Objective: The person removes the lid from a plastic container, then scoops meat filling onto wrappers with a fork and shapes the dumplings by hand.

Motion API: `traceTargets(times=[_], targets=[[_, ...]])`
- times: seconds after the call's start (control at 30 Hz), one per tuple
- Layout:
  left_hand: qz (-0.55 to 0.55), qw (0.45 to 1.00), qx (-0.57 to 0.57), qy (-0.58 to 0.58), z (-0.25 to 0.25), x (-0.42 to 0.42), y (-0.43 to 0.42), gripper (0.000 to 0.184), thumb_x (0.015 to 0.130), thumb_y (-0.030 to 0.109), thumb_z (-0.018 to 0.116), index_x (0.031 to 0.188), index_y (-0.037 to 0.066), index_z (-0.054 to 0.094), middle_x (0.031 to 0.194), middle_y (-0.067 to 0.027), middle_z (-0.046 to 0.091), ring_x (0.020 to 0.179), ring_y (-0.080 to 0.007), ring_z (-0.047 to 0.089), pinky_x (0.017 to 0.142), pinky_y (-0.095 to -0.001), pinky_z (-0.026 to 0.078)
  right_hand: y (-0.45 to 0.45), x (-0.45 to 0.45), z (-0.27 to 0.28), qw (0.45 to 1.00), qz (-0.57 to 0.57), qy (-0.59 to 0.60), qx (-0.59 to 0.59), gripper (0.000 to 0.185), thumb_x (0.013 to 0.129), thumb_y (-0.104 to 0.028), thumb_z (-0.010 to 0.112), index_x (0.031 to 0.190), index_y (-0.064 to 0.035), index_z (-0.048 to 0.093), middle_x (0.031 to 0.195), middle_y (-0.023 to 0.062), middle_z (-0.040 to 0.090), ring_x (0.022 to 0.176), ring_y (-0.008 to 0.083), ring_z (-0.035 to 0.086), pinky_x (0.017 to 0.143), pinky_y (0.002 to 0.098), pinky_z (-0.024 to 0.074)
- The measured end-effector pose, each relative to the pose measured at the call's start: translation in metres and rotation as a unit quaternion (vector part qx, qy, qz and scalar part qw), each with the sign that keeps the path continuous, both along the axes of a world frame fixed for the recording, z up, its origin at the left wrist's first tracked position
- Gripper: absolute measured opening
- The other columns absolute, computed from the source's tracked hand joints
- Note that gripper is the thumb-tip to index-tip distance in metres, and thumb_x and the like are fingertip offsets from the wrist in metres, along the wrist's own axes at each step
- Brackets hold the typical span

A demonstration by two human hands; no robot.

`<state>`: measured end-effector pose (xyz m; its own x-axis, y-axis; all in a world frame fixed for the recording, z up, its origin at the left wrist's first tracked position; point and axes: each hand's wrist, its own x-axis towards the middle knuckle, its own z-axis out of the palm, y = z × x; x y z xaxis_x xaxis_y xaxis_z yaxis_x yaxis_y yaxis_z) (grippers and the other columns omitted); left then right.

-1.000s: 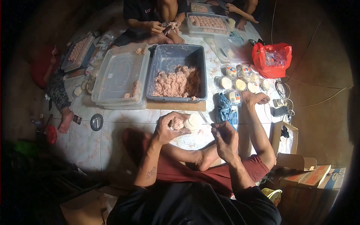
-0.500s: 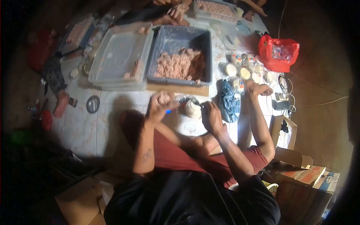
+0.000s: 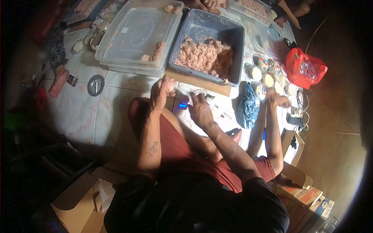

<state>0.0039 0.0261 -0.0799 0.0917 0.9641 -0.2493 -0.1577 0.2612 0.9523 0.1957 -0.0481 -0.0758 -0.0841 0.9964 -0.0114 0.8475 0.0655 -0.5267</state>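
Pinkish minced mixture [image 3: 170, 86] sits in my left hand [image 3: 158, 95], whose fingers are curled round it, just in front of the tubs. My right hand [image 3: 201, 110] is to its right, closed with bent fingers over the floor; what it holds is hidden. Between the hands, a small device with a lit blue display [image 3: 182, 105] lies close to my right fingertips. Thin shiny utensils [image 3: 211, 101] lie right of those fingers. Beyond my hands, a grey tub [image 3: 243, 46] holds a large heap of the same mixture [image 3: 202, 54].
A clear lidded container [image 3: 136, 29] bears small lumps of mixture. Right are a blue cloth [image 3: 248, 105], several pale round-topped packs [image 3: 268, 80], a red plastic bag [image 3: 305, 70], cables and another bare foot. A dark round dish [image 3: 96, 85] lies left. Other people sit around the far side.
The view has tilted down and shifted, so the tubs appear higher. My right hand has moved left, nearer the lit display. The white round object earlier near my hands no longer shows.
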Motion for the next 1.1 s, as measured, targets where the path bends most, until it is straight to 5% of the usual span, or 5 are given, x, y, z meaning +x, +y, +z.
traceTargets(times=[0.13,0.67,0.77,0.83,1.1], targets=[[0.01,0.998,0.026,0.049,-0.022,0.0,0.002,0.058,0.1,0.055,0.051,0.101,0.0,0.066,0.085,-0.0067,0.067,0.066,-0.0132,0.062,0.058,-0.0265,0.051,0.02,-0.008,-0.088,0.984,0.146,-0.104,-0.003,0.049,0.099,-0.02,0.045,0.142,0.0033,0.047,0.126,0.0408,0.048,0.108,0.051,0.057,0.093,0.0525,0.05],[-0.052,0.99,-0.058,-0.117,-0.011,0.006,0.019,0.066,0.099,0.063,0.051,0.09,-0.002,0.062,0.069,0.0011,0.052,0.057,-0.0066,0.046,0.053,-0.0244,0.043,0.286,-0.09,0.114,0.801,0.486,0.082,0.339,0.03,0.083,0.003,0.066,0.113,0.0029,0.062,0.09,0.0163,0.066,0.07,0.0246,0.064,0.067,0.0319,0.0527],[-0.033,0.992,-0.073,-0.099,-0.01,0.006,0.021,0.07,0.099,0.064,0.049,0.095,-0.005,0.063,0.067,0.0002,0.052,0.056,-0.0069,0.048,0.053,-0.0246,0.045,0.309,-0.119,0.091,0.886,0.451,0.101,-0.016,0.025,0.083,-0.005,0.067,0.108,-0.002,0.065,0.098,0.0123,0.068,0.08,0.0254,0.065,0.073,0.0353,0.0532],[-0.033,0.992,-0.072,-0.097,-0.008,0.005,0.021,0.07,0.099,0.064,0.048,0.095,-0.004,0.063,0.068,0.0002,0.052,0.056,-0.0068,0.048,0.053,-0.0246,0.045,0.316,-0.139,0.082,0.853,0.487,-0.179,-0.046,0.023,0.085,-0.018,0.067,0.106,-0.0079,0.068,0.106,0.0072,0.068,0.096,0.0248,0.065,0.081,0.0383,0.0528],[-0.062,0.96,-0.074,-0.261,-0.007,0.001,0.016,0.065,0.103,0.061,0.042,0.105,0.0,0.063,0.086,-0.0032,0.061,0.08,-0.0137,0.061,0.075,-0.0325,0.053,0.247,-0.09,0.164,0.949,0.312,0.028,0.028,0.034,0.091,-0.026,0.064,0.117,-0.0051,0.067,0.108,0.0183,0.071,0.102,0.0364,0.069,0.082,0.0433,0.0539]])
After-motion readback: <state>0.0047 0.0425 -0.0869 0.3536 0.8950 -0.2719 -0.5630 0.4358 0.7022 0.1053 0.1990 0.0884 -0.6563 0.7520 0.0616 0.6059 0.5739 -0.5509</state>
